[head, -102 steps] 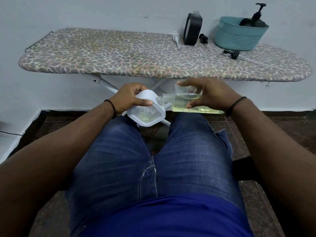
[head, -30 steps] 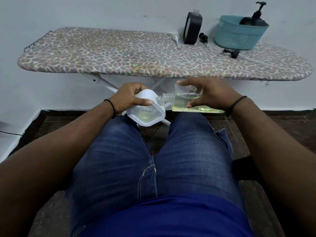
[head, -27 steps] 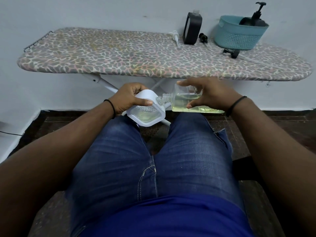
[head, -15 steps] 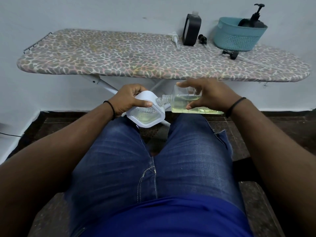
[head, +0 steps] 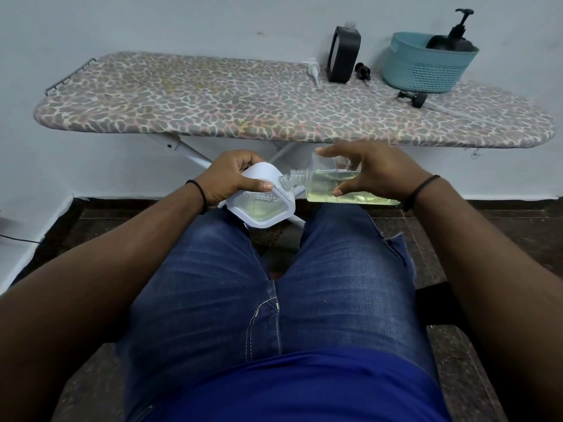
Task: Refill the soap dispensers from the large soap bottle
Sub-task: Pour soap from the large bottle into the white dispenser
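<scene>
My left hand [head: 232,175] grips a white soap dispenser [head: 263,208] with a clear front, tilted over my left knee; pale yellow liquid lies in its lower part. My right hand [head: 373,175] holds a clear soap bottle [head: 327,185] on its side, half full of yellow soap. The bottle's uncapped threaded neck [head: 291,179] points left and touches the dispenser's upper right edge. Both are held in the air in front of my knees, below the ironing board.
An ironing board [head: 243,99] with a spotted cover stands against the wall. On it are a black dispenser [head: 342,54], a white pump [head: 313,70], two black pump parts [head: 412,97], and a teal basket [head: 426,67] holding a black pump bottle [head: 455,38]. Dark tiled floor lies below.
Both hands keep their grip with the bottle neck at the dispenser. The view has shifted slightly; the hands and the objects on the board stay in place.
</scene>
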